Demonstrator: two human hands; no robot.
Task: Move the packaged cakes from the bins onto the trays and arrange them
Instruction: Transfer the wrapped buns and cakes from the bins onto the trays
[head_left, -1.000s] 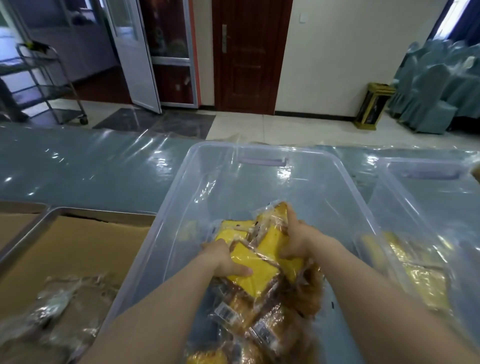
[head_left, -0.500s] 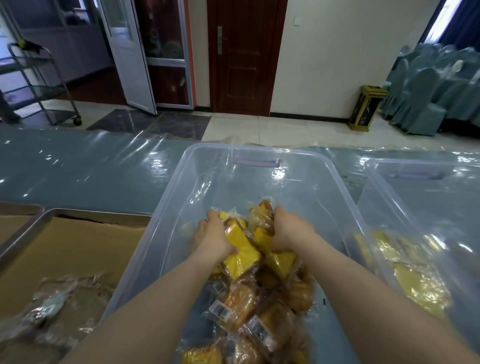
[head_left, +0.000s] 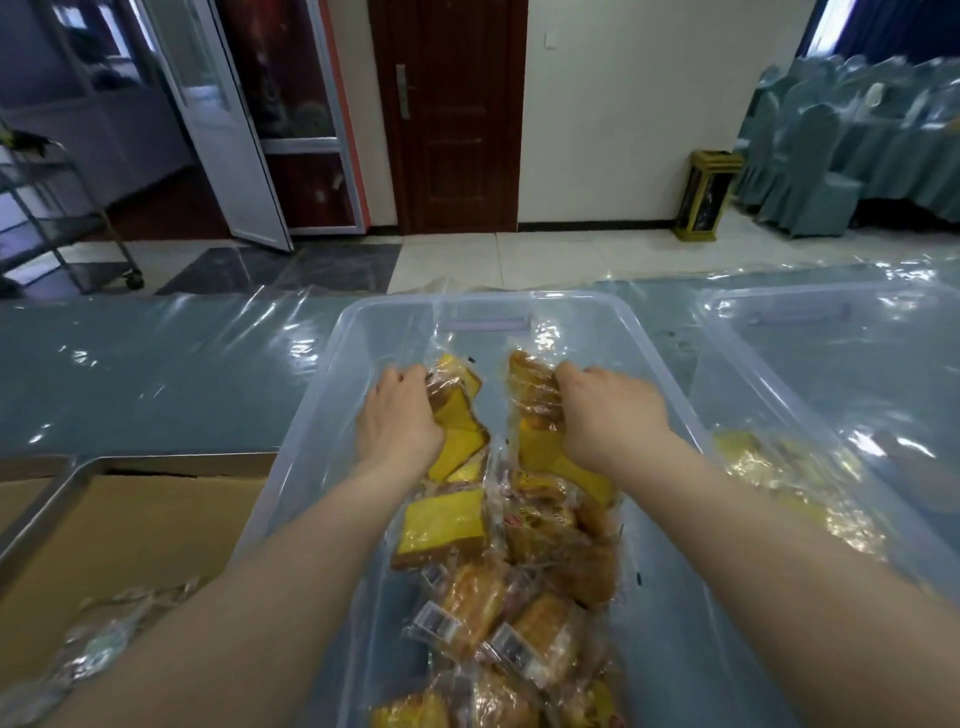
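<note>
A clear plastic bin (head_left: 332, 374) in front of me holds a pile of packaged cakes (head_left: 498, 597), yellow and brown in clear wrappers. Inside the bin, my left hand (head_left: 397, 421) is shut on a bunch of yellow packaged cakes (head_left: 457, 415). My right hand (head_left: 608, 410) is shut on another bunch of packaged cakes (head_left: 535, 410). Both bunches are lifted above the pile and held a little apart. At the lower left, a metal tray (head_left: 78, 475) lined with brown paper carries a few wrapped cakes (head_left: 98, 644).
To the right stands a second clear bin (head_left: 727, 322) with yellow packaged cakes (head_left: 800, 488) inside. The table (head_left: 156, 374) is covered in shiny plastic film. Another tray edge (head_left: 21, 462) shows at far left. Beyond the table are a cart (head_left: 57, 223), doors and covered chairs.
Both hands have risen from the pile and moved toward the bin's far end, pulling two bunches of cakes apart. My view has tilted slightly.
</note>
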